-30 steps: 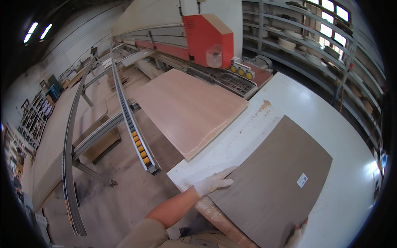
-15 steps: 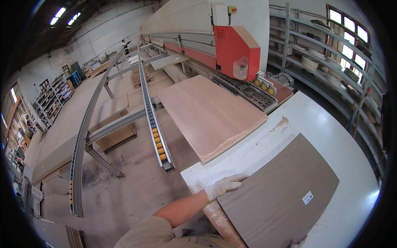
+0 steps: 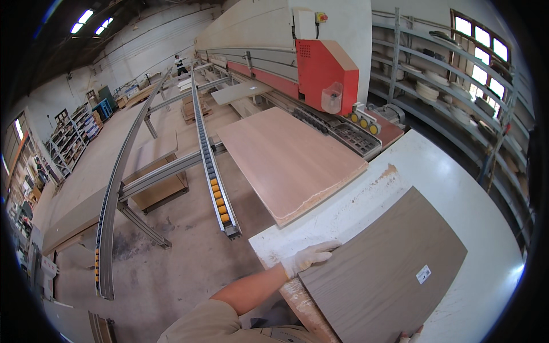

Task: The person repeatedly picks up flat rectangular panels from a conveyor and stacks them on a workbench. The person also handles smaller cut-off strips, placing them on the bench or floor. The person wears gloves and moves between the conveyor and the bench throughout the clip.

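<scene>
Farther down the line, a pale panel [image 3: 240, 92] has slid a little nearer over the last half second, and a distant co-worker [image 3: 180, 65] has shifted to the right; up close, the hands and their board barely budge. Dominating the scene is a long woodworking machine [image 3: 257, 31], white-bodied with a red end housing [image 3: 326, 71]. Tall metal shelving [image 3: 396, 54] stands to its right. Two roller rails [image 3: 207, 146] stretch away at left, yellow rollers showing at the near ends. Closer, the white worktable [image 3: 457, 171], dusted with brown along one side, and at its far-left edge a broad pinkish board [image 3: 291, 163] with a ragged pale border. On that table, straight ahead, lies the brown wood-grain panel [image 3: 386, 268]! White-gloved left hand [image 3: 307, 261] at its left edge: fingers outstretched, thumb slightly apart. Right hand [image 3: 412, 335] at the panel's near end, mostly cut off; cannot tell whether it grips. Smallest of all, a white label [image 3: 423, 274] on the panel's face.
</scene>
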`<state>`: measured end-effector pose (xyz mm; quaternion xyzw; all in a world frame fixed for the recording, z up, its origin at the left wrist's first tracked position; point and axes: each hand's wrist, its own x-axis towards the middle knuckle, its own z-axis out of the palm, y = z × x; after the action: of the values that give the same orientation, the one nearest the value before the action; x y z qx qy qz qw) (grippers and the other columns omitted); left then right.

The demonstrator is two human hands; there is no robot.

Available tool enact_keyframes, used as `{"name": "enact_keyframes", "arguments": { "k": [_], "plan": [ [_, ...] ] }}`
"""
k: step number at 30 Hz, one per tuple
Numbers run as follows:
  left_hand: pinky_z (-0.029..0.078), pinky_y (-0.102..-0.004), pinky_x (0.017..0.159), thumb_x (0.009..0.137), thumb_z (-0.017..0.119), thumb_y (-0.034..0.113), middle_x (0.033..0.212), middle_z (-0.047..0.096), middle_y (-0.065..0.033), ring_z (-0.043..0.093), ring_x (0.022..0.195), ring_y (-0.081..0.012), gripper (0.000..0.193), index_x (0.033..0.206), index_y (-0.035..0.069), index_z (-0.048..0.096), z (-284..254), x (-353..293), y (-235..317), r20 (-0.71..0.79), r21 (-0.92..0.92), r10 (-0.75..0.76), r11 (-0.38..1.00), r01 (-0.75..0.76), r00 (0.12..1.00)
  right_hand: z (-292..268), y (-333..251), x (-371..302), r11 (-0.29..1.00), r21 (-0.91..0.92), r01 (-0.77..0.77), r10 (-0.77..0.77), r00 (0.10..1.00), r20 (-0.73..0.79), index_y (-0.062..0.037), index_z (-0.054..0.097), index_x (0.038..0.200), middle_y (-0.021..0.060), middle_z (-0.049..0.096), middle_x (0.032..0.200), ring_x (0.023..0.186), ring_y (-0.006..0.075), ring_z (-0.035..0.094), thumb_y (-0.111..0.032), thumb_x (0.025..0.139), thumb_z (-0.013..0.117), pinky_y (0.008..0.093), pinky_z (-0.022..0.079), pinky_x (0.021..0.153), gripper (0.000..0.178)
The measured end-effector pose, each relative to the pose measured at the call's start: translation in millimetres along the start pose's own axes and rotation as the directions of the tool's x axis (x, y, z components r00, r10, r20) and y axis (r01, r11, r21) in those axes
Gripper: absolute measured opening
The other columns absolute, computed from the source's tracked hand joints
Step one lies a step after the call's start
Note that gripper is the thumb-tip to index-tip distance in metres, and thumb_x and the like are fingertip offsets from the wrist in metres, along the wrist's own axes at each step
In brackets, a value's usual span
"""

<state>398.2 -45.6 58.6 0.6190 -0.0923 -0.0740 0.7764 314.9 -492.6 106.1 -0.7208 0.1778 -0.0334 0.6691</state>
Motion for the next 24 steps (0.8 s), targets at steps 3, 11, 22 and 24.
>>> {"name": "enact_keyframes", "arguments": {
  "k": [3, 11, 22, 24],
  "plan": [
    [0.024, -0.0356, 0.128, 0.106, 0.064, 0.033, 0.165, 0.044, -0.0167, 0.036, 0.154, -0.0247, 0.069, 0.160, -0.004, 0.042, -1.6, 0.8, -2.8, 0.001, 0.013, 0.009, 1.000, -0.009, 1.000, -0.3, 0.1, -0.2, 1.000, -0.005, 0.000, 0.000, 1.000, 0.001, 0.0024, 0.035, 0.162, 0.0221, 0.042, 0.162, 0.144, 0.0347, 0.044, -0.015, 0.103, 0.056, 0.0476, 0.038, 0.121, 0.065],
    [0.026, -0.0348, 0.127, 0.106, 0.062, 0.032, 0.163, 0.046, -0.0172, 0.038, 0.152, -0.0246, 0.066, 0.158, -0.003, 0.045, -2.2, 2.2, -3.2, 0.005, 0.063, 0.030, 0.998, -0.031, 1.000, 0.4, 0.5, -0.6, 1.000, -0.009, 0.005, -0.005, 1.000, -0.011, 0.0026, 0.036, 0.162, 0.0222, 0.042, 0.162, 0.144, 0.0347, 0.045, -0.015, 0.103, 0.056, 0.0478, 0.039, 0.121, 0.064],
    [0.026, -0.0358, 0.127, 0.104, 0.061, 0.034, 0.163, 0.048, -0.0166, 0.040, 0.152, -0.0250, 0.069, 0.160, -0.003, 0.043, -2.1, 2.2, -7.6, -0.002, 0.038, 0.028, 0.999, -0.028, 1.000, 4.7, -0.6, 0.2, 1.000, -0.020, 0.001, -0.001, 1.000, -0.021, 0.0028, 0.036, 0.162, 0.0224, 0.043, 0.162, 0.144, 0.0348, 0.045, -0.015, 0.103, 0.056, 0.0481, 0.040, 0.120, 0.064],
    [0.026, -0.0358, 0.127, 0.104, 0.061, 0.034, 0.163, 0.048, -0.0166, 0.040, 0.152, -0.0249, 0.070, 0.160, -0.003, 0.043, -1.7, 2.4, -8.9, -0.006, 0.022, 0.038, 0.999, -0.038, 0.999, 6.3, -1.1, 1.2, 1.000, -0.023, 0.000, 0.000, 1.000, -0.022, 0.0029, 0.036, 0.161, 0.0224, 0.043, 0.162, 0.144, 0.0348, 0.045, -0.015, 0.103, 0.056, 0.0482, 0.040, 0.120, 0.064]
  ]
}}
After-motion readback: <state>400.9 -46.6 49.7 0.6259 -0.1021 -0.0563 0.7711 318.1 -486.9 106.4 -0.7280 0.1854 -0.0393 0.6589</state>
